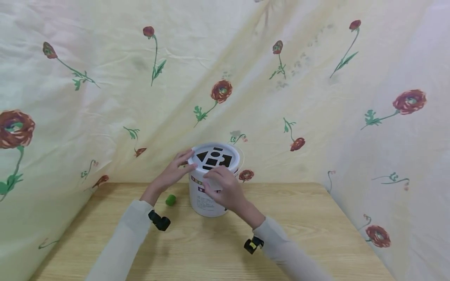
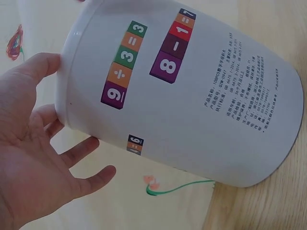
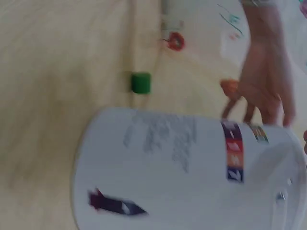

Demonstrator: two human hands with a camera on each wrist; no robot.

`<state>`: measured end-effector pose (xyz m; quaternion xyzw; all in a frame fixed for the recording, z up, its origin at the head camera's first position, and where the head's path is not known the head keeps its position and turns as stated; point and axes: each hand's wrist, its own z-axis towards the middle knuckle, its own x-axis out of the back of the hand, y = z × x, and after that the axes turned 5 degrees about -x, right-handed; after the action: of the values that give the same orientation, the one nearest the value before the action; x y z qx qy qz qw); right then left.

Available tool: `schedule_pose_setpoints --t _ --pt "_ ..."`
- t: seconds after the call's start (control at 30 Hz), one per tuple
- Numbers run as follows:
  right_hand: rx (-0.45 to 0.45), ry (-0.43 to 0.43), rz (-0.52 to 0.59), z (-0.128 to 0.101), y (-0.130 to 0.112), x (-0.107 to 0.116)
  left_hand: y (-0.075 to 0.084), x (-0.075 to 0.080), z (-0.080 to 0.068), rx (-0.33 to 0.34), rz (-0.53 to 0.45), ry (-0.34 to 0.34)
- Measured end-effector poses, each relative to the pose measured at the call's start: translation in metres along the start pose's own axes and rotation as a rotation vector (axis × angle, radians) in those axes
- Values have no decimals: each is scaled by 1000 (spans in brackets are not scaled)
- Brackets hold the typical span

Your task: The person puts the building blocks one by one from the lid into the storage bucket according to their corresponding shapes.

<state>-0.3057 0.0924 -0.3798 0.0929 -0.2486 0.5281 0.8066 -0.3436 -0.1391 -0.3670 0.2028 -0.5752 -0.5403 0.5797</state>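
A person steadies a white plastic bucket (image 1: pixel 211 183) that stands upright on a wooden table (image 1: pixel 316 234), well in from the near edge and close to the flowered cloth (image 1: pixel 105 97) draped behind. The left hand (image 1: pixel 174 171) lies with straight, spread fingers against the rim on its own side; seen from the left wrist, the palm (image 2: pixel 29 158) sits just beside the rim with the thumb along it and the fingers touching the wall below, not curled round anything. The right hand (image 1: pixel 223 187) covers the near edge of the lid (image 1: pixel 214 158), fingers bent over the rim; whether it truly clasps the lid or merely rests there cannot be told.

The lid carries dark cut-out shapes. A small green block (image 1: pixel 170 200) lies on the table just outside the left wrist, apart from the bucket.

The bucket looks light, thin-walled and smooth, likely slippery on its printed side (image 2: pixel 192 96) and easy to tip. The stiff rim, where both hands already meet it, seems the surest place to hold.
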Motion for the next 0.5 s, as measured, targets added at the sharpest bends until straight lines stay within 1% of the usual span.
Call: schedule_pose_setpoints --t 0.07,0.13,0.2,0.23,0.37,0.5 --pt "69 -1 -33 -7 -5 -6 0 0 1 2 6 -4" --pt "116 -35 -55 -14 -10 -14 1 0 1 10 10 -4" --pt "139 -87 -82 -21 -13 -23 1 1 1 16 11 -4" --pt "134 -120 -88 -25 -14 -28 1 1 1 16 10 -2" --pt "55 -278 -69 -36 -15 -44 1 0 1 32 5 4" --pt "-77 -474 -68 -38 -16 -60 0 -1 0 29 8 13"
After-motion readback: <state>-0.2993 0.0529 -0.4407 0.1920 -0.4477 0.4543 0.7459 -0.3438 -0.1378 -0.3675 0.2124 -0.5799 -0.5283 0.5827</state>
